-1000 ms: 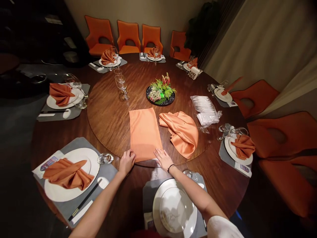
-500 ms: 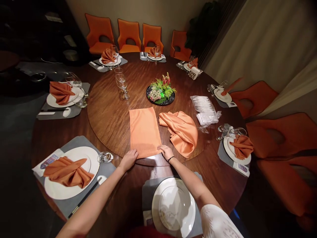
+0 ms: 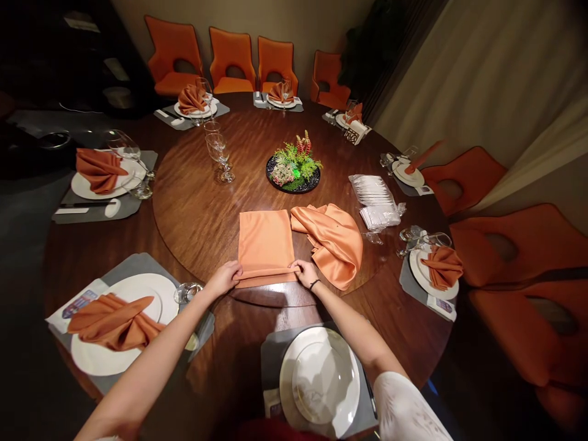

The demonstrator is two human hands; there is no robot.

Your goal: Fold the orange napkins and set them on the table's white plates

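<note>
An orange cloth napkin [image 3: 266, 239] lies flat on the round wooden turntable, with a raised pleat running across its near end. My left hand [image 3: 225, 277] pinches the left end of that pleat. At the right end, my right hand [image 3: 305, 273], with a dark band at the wrist, pinches the same fold. Touching or nearly touching the napkin's right side is a loose heap of orange cloth [image 3: 333, 245]. Nearer to me, stacked white plates [image 3: 321, 380] rest on a grey placemat [image 3: 273, 343] below my right forearm.
A plant centrepiece [image 3: 294, 171] sits mid-turntable [image 3: 184, 202], with stemmed glasses [image 3: 223, 156] to its left and plastic-wrapped white packets [image 3: 376, 199] to its right. Place settings with folded napkins [image 3: 114, 321] ring the table. Orange chairs [image 3: 496, 242] stand right and behind.
The napkin's near edge has been gathered up into a crosswise pleat, shortening the flat part. Both hands now pinch its ends. The whole view has shifted slightly.
</note>
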